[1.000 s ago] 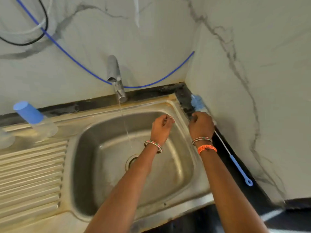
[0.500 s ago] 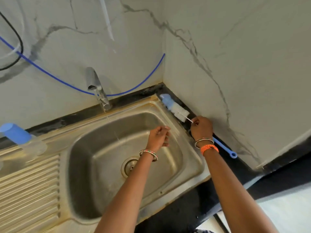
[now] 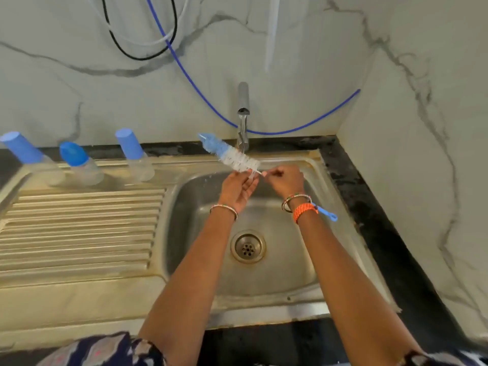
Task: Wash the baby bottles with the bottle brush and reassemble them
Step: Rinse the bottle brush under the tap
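The right hand pinches the blue-and-white bristled bottle brush by its wire stem; the left hand lies open beneath the bristles. Left of the fingers, three clear blue-capped baby bottles stand on the steel sink ledge; the chrome tap rises behind.

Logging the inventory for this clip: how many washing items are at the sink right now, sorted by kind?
Baby bottles with blue caps: 3, one, another and a third, all standing on the drainboard by the wall.
Bottle brush: 1, held by its wire stem in the right hand over the sink.
Total: 4
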Demonstrator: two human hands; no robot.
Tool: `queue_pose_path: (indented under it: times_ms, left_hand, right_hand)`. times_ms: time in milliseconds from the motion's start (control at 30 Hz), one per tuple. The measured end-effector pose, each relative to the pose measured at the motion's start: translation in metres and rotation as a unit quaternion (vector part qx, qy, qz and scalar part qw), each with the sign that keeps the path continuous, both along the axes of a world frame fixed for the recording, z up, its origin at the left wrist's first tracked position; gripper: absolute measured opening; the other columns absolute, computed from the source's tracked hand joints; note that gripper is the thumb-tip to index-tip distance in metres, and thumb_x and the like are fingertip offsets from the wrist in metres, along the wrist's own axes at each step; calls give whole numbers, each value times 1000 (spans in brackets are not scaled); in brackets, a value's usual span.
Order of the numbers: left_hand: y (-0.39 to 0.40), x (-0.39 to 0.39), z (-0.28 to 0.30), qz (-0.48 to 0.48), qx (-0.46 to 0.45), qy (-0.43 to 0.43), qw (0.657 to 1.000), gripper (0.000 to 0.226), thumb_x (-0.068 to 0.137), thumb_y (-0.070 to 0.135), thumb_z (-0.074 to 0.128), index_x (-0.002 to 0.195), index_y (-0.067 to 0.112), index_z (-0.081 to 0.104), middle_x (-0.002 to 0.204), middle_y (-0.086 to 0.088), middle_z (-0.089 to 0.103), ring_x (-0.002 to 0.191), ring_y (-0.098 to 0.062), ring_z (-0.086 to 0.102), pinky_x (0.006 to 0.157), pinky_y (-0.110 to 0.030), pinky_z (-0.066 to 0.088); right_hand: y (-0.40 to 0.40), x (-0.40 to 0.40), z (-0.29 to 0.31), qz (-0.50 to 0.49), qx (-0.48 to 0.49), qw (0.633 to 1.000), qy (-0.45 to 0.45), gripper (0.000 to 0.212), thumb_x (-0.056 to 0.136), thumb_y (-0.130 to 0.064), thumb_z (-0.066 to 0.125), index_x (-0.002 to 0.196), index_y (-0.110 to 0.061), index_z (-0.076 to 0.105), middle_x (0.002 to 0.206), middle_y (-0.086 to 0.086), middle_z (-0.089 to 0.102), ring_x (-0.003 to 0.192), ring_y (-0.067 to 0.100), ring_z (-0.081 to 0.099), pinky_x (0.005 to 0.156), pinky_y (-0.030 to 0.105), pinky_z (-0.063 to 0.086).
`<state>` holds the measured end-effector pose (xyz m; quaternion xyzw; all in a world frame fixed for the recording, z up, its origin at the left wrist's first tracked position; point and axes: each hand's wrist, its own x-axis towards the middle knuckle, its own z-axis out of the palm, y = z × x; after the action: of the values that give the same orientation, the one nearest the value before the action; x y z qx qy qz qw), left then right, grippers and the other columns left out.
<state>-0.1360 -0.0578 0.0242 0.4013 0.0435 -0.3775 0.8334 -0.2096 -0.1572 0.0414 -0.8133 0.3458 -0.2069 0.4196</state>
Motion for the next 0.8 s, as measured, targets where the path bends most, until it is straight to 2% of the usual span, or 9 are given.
queue_pose_path:
  times_ms: [100, 167, 233, 333, 433, 533, 633, 733, 800]
  left_hand:
    - [-1, 19, 1, 24, 18, 8, 1000, 21, 92, -4, 52, 111, 4, 55, 91, -11, 65, 78, -17, 65, 69, -24, 58]
    - [-3, 27, 1, 32, 30, 3, 999, 24, 91, -5, 53, 114, 1, 55, 92, -12, 66, 74, -15, 67, 67, -23, 59]
    - [-3, 34, -2, 25, 44, -15, 999, 17, 90, -5, 55, 106, 1, 60, 92, -11, 67, 70, -13, 69, 68, -23, 58]
    - [2, 39, -7, 23, 68, -52, 996, 16, 89, -7, 55, 98, 3, 62, 90, -12, 67, 71, -14, 68, 72, -25, 59]
    - [8, 41, -13, 31, 83, -73, 993, 23, 88, -11, 55, 109, -3, 61, 89, -13, 68, 70, -14, 70, 69, -24, 58]
    - [8, 40, -9, 19, 52, -59, 997, 29, 90, -1, 58, 119, -1, 58, 99, -12, 69, 79, -15, 70, 74, -25, 58]
    - [0, 34, -4, 31, 55, -27, 998, 32, 88, 14, 64, 117, 3, 57, 102, -12, 69, 84, -18, 69, 72, -26, 59]
    - [-5, 30, -8, 90, 96, -18, 991, 29, 90, 7, 61, 117, -3, 57, 93, -11, 68, 78, -18, 67, 65, -24, 59]
    - [-5, 32, -12, 113, 108, -4, 988, 28, 91, 1, 58, 119, -5, 56, 89, -10, 66, 75, -17, 65, 60, -24, 59]
  right_hand:
    - [-2, 27, 2, 17, 20, 1000, 5, 13, 82, -20, 70, 83, -7, 74, 82, 9, 73, 82, 22, 68, 83, 35, 53]
    - [-5, 42, 2, 17, 67, 998, -5, 8, 82, -22, 70, 83, -14, 70, 82, 4, 70, 82, 21, 67, 81, 35, 55]
    - [-6, 54, 3, 34, 81, 996, -16, 12, 83, -23, 70, 91, -14, 70, 87, 0, 67, 83, 15, 64, 81, 30, 53]
    - [-2, 72, 4, 96, 120, 988, -17, 22, 85, -18, 69, 103, -6, 70, 98, 6, 70, 89, 16, 64, 83, 28, 52]
    - [-1, 86, 0, 95, 175, 980, -17, 3, 79, -10, 73, 82, -10, 73, 91, 13, 73, 86, 25, 69, 85, 40, 55]
    - [-9, 91, -4, 59, 210, 976, -26, 9, 74, -10, 78, 73, -16, 72, 84, 12, 73, 82, 28, 70, 81, 44, 57]
    - [-15, 86, -6, 53, 208, 976, -34, 10, 72, -11, 80, 80, -11, 74, 82, 11, 73, 79, 26, 71, 77, 40, 58]
    - [-9, 86, -7, 71, 202, 976, -28, 9, 76, -7, 75, 86, -7, 74, 87, 11, 73, 83, 23, 70, 81, 39, 57]
    - [-3, 89, -7, 111, 201, 973, -5, 18, 78, 0, 71, 95, -5, 73, 96, 11, 72, 91, 21, 67, 88, 35, 54]
